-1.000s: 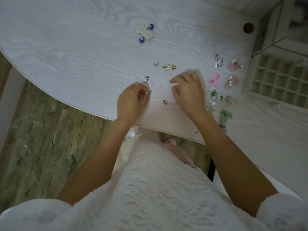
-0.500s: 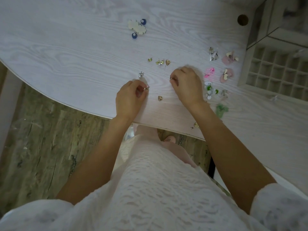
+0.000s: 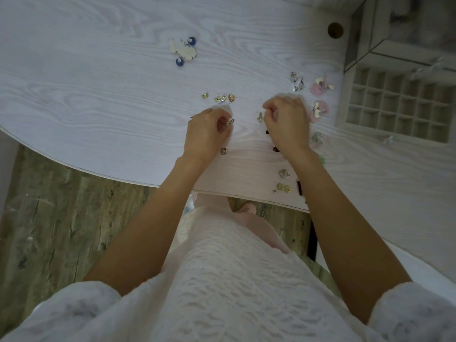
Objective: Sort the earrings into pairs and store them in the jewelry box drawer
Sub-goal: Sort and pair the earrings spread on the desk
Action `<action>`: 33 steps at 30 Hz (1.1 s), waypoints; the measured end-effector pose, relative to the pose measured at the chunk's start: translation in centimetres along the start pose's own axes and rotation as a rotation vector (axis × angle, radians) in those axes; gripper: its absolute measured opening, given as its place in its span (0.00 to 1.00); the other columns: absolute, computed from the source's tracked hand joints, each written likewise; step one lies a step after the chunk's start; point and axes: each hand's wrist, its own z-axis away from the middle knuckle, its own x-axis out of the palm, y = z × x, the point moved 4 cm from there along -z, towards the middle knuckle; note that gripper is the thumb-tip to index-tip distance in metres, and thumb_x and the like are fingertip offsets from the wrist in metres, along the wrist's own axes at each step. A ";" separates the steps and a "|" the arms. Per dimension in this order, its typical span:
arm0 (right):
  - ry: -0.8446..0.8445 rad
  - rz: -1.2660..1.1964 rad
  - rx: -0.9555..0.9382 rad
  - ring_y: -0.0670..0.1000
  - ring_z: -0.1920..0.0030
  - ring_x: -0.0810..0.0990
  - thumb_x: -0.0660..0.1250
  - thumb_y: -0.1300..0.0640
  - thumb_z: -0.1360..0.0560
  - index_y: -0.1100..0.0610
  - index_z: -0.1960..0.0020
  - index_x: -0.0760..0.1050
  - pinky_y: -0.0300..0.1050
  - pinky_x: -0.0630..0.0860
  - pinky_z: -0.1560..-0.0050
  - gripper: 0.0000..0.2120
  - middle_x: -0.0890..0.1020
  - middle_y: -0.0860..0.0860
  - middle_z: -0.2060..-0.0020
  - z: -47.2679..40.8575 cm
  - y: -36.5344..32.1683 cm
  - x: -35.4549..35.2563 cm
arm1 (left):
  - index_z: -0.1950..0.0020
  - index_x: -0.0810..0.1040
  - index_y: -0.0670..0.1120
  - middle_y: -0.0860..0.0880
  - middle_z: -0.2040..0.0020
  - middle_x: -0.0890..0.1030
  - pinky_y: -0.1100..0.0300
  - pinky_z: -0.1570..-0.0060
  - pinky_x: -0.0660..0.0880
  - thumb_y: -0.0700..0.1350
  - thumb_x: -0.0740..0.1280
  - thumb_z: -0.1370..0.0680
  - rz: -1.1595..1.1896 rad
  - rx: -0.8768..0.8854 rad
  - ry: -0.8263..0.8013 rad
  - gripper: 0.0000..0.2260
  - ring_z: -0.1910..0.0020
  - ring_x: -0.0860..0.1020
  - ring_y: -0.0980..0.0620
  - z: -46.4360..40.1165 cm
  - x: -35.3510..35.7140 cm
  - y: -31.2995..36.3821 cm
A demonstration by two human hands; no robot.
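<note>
My left hand (image 3: 206,133) pinches a small silver earring (image 3: 230,122) between thumb and fingertips, just above the white table (image 3: 98,99). My right hand (image 3: 286,124) is curled, its fingertips closed on a small silvery earring (image 3: 259,118) that hangs at its left side. A gold heart earring (image 3: 224,151) lies below my left hand. Small gold studs (image 3: 223,98) lie in a row beyond both hands. The jewelry box drawer (image 3: 399,104), a grid of small compartments, stands open at the right.
White flower and blue bead earrings (image 3: 183,51) lie far back. Pink disc earrings (image 3: 320,98) and silver ones (image 3: 296,81) sit right of my right hand. Gold studs (image 3: 283,187) lie near the table's front edge. A round cable hole (image 3: 335,30) is at the back right.
My right hand has lifted a small silvery earring off the table and drawn slightly left. My left hand keeps its pinch on the silver earring. The camera view has shifted a little.
</note>
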 end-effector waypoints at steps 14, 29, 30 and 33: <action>-0.010 0.123 0.055 0.54 0.52 0.77 0.69 0.55 0.27 0.56 0.53 0.80 0.45 0.70 0.52 0.06 0.83 0.52 0.58 -1.7 1.7 -1.1 | 0.55 0.81 0.45 0.47 0.58 0.82 0.57 0.55 0.73 0.45 0.69 0.27 0.020 0.076 -0.056 0.04 0.59 0.78 0.49 -3.7 3.7 3.6; -0.029 0.172 0.054 0.56 0.50 0.74 0.62 0.59 0.23 0.59 0.48 0.79 0.46 0.66 0.53 0.09 0.82 0.56 0.54 -1.3 1.8 -0.9 | 0.50 0.82 0.46 0.46 0.56 0.83 0.54 0.53 0.76 0.41 0.66 0.26 0.012 0.137 -0.096 0.08 0.57 0.80 0.49 -5.0 5.0 5.7; -0.033 0.166 0.065 0.57 0.51 0.74 0.62 0.58 0.24 0.58 0.48 0.79 0.46 0.67 0.53 0.09 0.82 0.56 0.55 -1.3 1.7 -0.8 | 0.50 0.82 0.46 0.45 0.56 0.83 0.53 0.53 0.76 0.41 0.66 0.26 0.006 0.142 -0.104 0.08 0.57 0.80 0.48 -5.0 5.2 5.9; -0.025 0.156 0.071 0.57 0.51 0.75 0.61 0.59 0.23 0.58 0.48 0.79 0.48 0.68 0.53 0.09 0.83 0.56 0.55 -1.3 1.6 -0.8 | 0.49 0.82 0.47 0.45 0.55 0.83 0.52 0.53 0.76 0.41 0.65 0.26 0.005 0.129 -0.115 0.09 0.55 0.80 0.47 -5.0 5.5 5.9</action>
